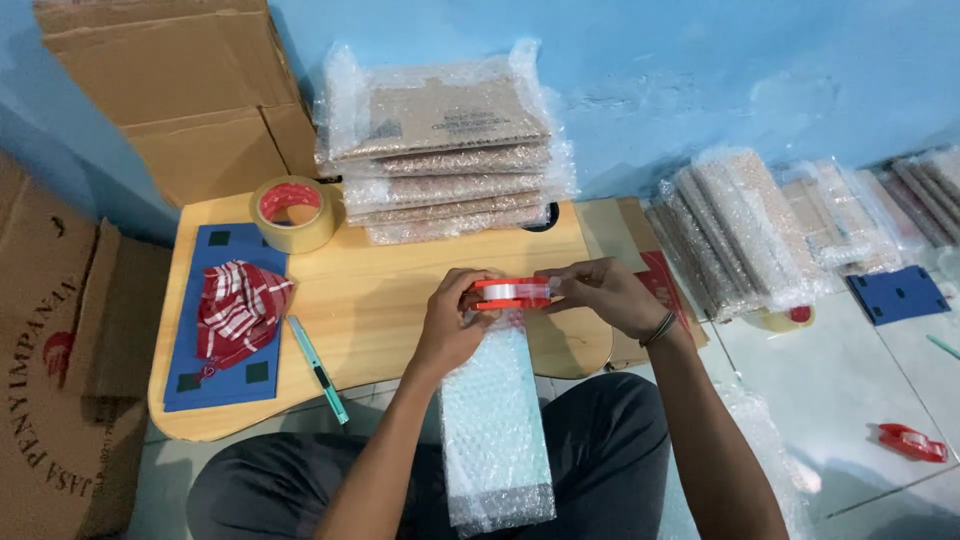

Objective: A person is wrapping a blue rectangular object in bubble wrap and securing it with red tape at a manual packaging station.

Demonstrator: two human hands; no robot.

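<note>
Both hands grasp a red tape dispenser (pixel 512 292): left hand (pixel 452 325) and right hand (pixel 605 295) fingers clenched on it, at the top end of a bubble-wrapped parcel (pixel 495 430) on the lap. Wrap appears on; sealing seems unfinished. The wooden bench (pixel 400 300) carries a stack (pixel 445 150) of wrapped parcels. Blue wall behind.

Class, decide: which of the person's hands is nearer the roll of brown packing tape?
Left. The left hand sits closer to the brown tape roll; the right hand lies farther right, beyond the red dispenser.
</note>
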